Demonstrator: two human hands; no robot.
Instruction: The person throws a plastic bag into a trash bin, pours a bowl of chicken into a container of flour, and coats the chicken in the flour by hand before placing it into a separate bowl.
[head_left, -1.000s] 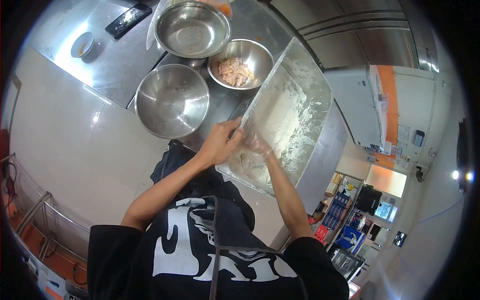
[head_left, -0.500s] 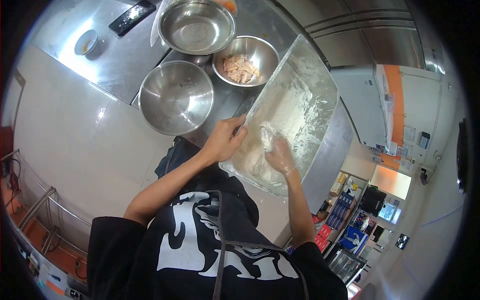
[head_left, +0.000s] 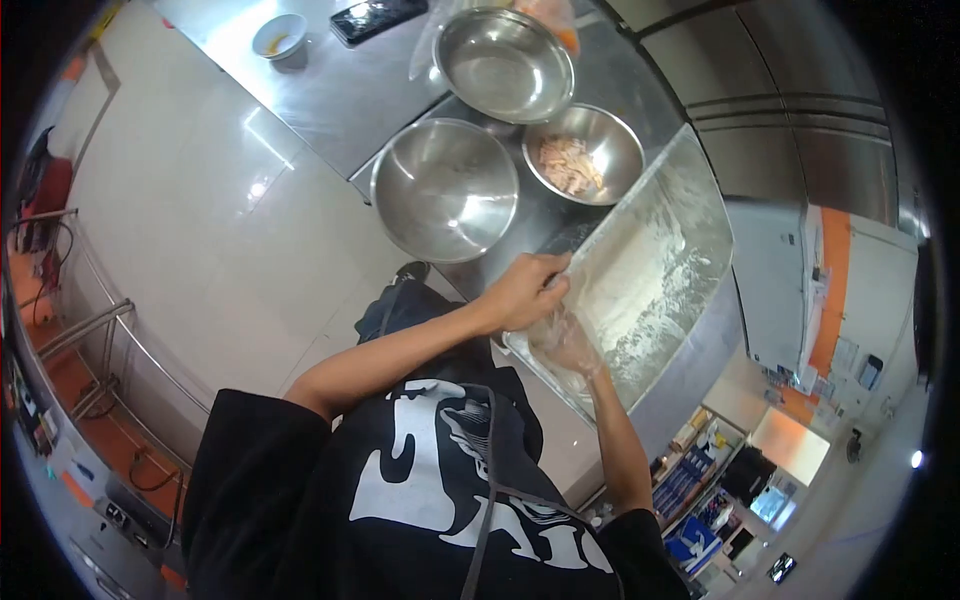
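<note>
A deep metal pan [head_left: 719,180] tilts in front of me, with white flour [head_left: 625,290] spread over its bottom and smeared up its walls. My left hand [head_left: 525,292] is bare and closed on the pan's near left rim. Inside the near corner, close beside it, is my right hand [head_left: 565,345] in a clear plastic glove dusted with flour. Its fingers point down into the pan and are partly hidden and blurred, so what they hold cannot be made out.
Beyond the pan, a steel bowl [head_left: 622,150] holds pale raw meat strips [head_left: 570,165]. Two larger steel bowls stand left of it: one nearer [head_left: 440,190], one farther back [head_left: 500,65]. A phone [head_left: 378,18] and a small white bowl [head_left: 280,38] lie on the steel counter [head_left: 340,90].
My right hand has moved from the pan's middle toward the near left corner, beside my left hand. My left hand stays on the rim. The whole view has shifted.
</note>
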